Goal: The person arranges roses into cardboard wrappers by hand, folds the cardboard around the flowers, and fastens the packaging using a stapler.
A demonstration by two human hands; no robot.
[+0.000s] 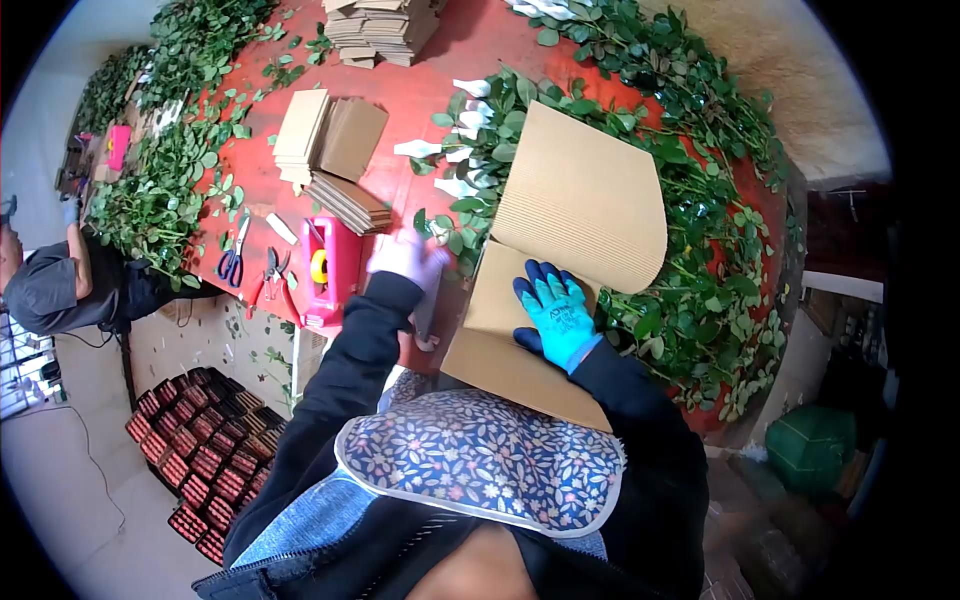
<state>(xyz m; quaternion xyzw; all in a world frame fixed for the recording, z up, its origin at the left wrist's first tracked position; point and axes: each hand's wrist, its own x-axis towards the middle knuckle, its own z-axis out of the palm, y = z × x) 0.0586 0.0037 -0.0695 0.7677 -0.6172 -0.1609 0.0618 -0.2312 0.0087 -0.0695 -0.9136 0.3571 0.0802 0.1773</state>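
Note:
A folded sheet of corrugated cardboard [585, 190] lies at the table edge in front of me, creased into panels, with its lower panel reaching over my apron. My right hand [555, 315], in a teal glove with dark fingertips, rests flat on the middle panel with fingers spread. My left hand [408, 258], in a pale glove and slightly blurred, is left of the cardboard with its fingers apart and nothing seen in them. Beside it stands a pink tape dispenser [335, 265] with a yellow core. White-wrapped flower heads [470, 125] with leafy stems lie behind and under the cardboard.
Cardboard pieces [350, 140] are stacked on the red table [405, 95], with a taller stack [380, 30] behind. Scissors [236, 255] and red-handled pruners [272, 280] lie at the left. Leafy stems [700, 210] cover the right side. Another person [60, 280] stands far left.

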